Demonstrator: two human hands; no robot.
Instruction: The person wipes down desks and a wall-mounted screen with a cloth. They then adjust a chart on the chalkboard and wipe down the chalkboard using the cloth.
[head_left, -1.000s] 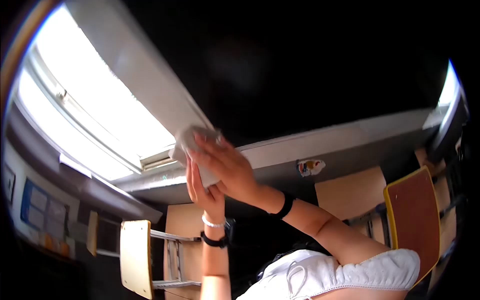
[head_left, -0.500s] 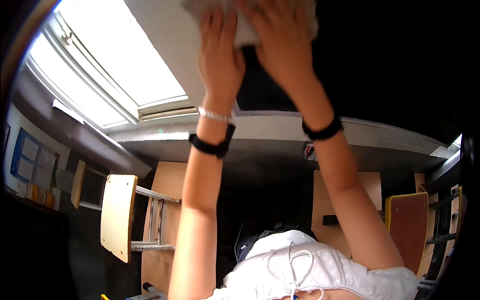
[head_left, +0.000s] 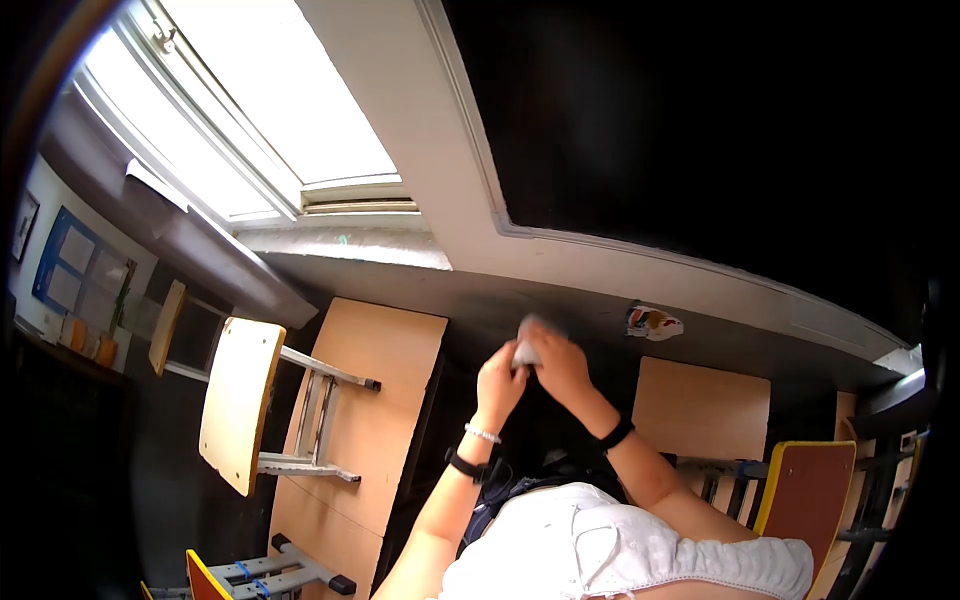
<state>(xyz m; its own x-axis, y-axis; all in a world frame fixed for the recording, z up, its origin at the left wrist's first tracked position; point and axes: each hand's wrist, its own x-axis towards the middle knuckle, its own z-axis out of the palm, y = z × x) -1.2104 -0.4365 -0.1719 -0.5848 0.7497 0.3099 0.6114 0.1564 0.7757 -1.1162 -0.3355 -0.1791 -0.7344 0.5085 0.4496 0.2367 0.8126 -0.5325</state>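
Observation:
Both of my hands are together in front of my body, below the large dark board (head_left: 700,130). A small bunched white cloth (head_left: 527,352) shows between them. My left hand (head_left: 499,385) is closed on its near left side, thumb against the cloth. My right hand (head_left: 563,368) wraps over it from the right, its fingertips slightly blurred. Most of the cloth is hidden inside the fingers. A black band (head_left: 466,464) and a beaded bracelet (head_left: 482,433) circle my left wrist; another black band (head_left: 616,434) is on the right one.
Upturned chairs (head_left: 240,405) rest on wooden desks (head_left: 385,370) at the left. A dark-red chair with yellow edging (head_left: 808,500) stands at the right, beside another desk (head_left: 703,405). A bright window (head_left: 280,90) is at upper left. A colourful patch (head_left: 653,322) marks the wall below the board.
My hands came down from the board, where they pressed flat on the spread white cloth. They are now closed around it, bunched up in front of me. The board is in fuller view.

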